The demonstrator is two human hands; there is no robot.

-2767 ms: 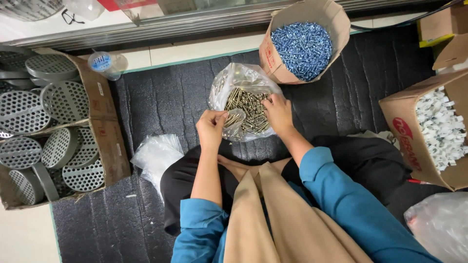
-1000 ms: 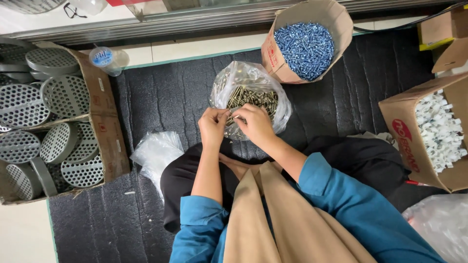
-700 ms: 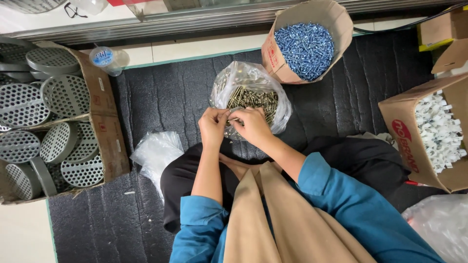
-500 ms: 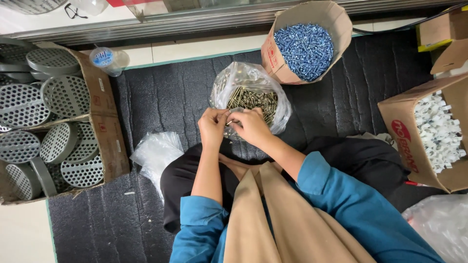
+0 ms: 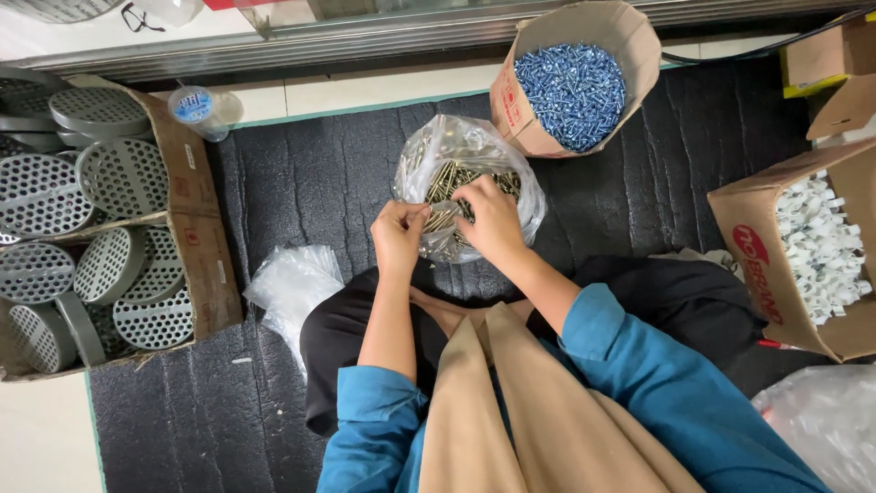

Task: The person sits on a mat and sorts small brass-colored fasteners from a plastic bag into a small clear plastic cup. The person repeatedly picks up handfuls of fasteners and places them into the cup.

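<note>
Two hands at work over one dark mat (image 5: 301,183), which lies beneath and all around them.

Box of grey perforated discs (image 5: 100,210): well left of the left hand, full.

Box of white plastic clips (image 5: 812,246): well right of the right hand, full.

Box of blue screws (image 5: 570,78): beyond the right hand, full.

Clear bag (image 5: 465,151) of brass screws (image 5: 447,183): directly under both hands, open, still well stocked; most sorting looks left to do.

Empty bag (image 5: 292,288): near left of the left forearm, unfilled.

Right hand (image 5: 491,219): fingers curled down into the brass screws.

Left hand (image 5: 399,239): at the bag's near edge, fingertips pinched on a few screws.
</note>
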